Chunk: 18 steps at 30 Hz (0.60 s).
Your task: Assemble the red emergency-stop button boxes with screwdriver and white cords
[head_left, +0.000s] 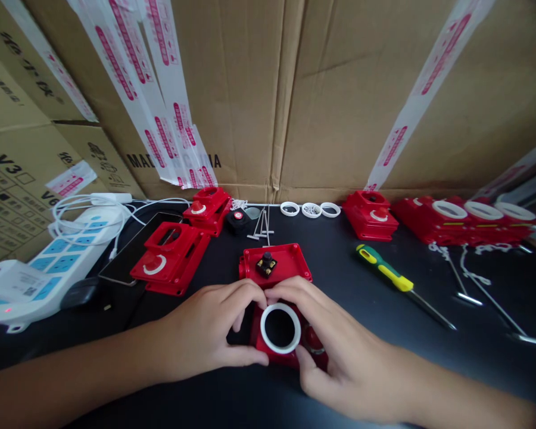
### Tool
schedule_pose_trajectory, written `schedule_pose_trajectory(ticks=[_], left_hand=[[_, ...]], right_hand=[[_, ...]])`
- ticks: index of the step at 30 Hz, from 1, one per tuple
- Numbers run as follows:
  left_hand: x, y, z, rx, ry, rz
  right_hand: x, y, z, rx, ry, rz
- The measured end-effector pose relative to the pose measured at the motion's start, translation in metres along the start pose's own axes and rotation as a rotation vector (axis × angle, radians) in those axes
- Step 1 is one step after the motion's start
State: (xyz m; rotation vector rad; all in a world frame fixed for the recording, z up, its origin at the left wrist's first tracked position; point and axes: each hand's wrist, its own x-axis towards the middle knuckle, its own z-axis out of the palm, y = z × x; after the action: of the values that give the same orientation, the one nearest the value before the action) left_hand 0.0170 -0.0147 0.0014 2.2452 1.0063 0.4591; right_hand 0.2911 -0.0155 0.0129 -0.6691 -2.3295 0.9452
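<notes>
Both hands close around a red plastic housing (274, 348) on the black table (348, 286). A white ring (280, 328) sits in its round opening. My left hand (205, 328) grips the housing's left side, thumb below and fingers curled over the top. My right hand (339, 345) grips its right side, thumb by the ring's lower edge. Just behind lies a red tray-like base (290, 262) with a small black switch part (267, 264) in it.
Red housings lie at left (172, 256), at back (208, 208) and at right (370, 214), with a row of more (464, 220). A green-yellow screwdriver (395, 280), loose white rings (310, 209), metal pins (261, 229), a power strip (67, 256) and cardboard boxes (339, 89) surround.
</notes>
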Motion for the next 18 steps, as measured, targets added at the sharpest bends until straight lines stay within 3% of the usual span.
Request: schedule_pose_trajectory(ticks=[6, 12, 18], left_hand=[[0.001, 0.003, -0.001, -0.048, -0.020, -0.020], [-0.001, 0.002, -0.001, -0.042, -0.024, -0.001], [0.001, 0.003, -0.003, 0.011, -0.012, 0.004]], right_hand=[[-0.002, 0.009, 0.005, -0.052, 0.030, 0.114], [-0.002, 0.011, 0.006, -0.065, 0.081, 0.024], [-0.001, 0.002, -0.002, -0.029, -0.003, -0.011]])
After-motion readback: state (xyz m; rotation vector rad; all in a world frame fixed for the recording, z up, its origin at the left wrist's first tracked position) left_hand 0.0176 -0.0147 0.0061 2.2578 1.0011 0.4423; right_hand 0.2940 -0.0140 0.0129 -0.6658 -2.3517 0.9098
